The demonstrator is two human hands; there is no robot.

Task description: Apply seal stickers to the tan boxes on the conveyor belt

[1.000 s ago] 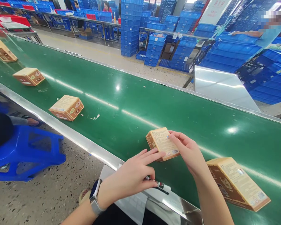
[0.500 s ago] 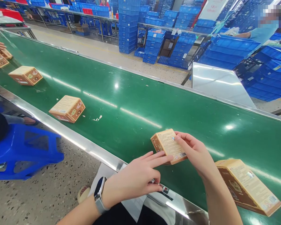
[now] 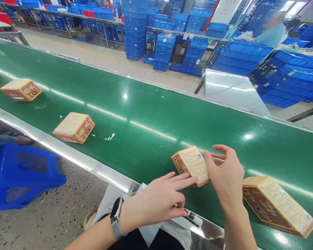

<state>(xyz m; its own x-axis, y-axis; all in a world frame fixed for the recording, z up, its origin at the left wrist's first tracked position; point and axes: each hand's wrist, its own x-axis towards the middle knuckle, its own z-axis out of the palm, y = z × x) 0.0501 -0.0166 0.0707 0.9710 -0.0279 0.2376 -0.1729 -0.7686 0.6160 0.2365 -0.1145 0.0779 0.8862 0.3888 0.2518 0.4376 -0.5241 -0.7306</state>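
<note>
A brown-and-cream cardboard box [image 3: 194, 163] lies on the green conveyor belt in front of me, with printed text and a small shiny sticker on its top. My left hand [image 3: 161, 198] rests its outstretched index and middle fingers on the box's near side. Its thumb and curled fingers pinch a small thin piece that I cannot make out, close above the belt's metal edge. My right hand [image 3: 225, 170] hovers at the box's right side, fingers apart and nothing visible between them. Its thumb is near the box's upper right edge; whether it touches is unclear.
To my right another box [image 3: 279, 205] sits on the belt. Two more, a nearer box [image 3: 74, 127] and a farther box [image 3: 21, 89], are to the left. A metal rail [image 3: 104, 175] edges the belt. Beside it stands a blue stool [image 3: 23, 173]. Blue crates [image 3: 135, 31] are stacked beyond.
My right hand has drawn back from the box's top and opened its fingers. My left fingers stay on the box. The view has shifted slightly.
</note>
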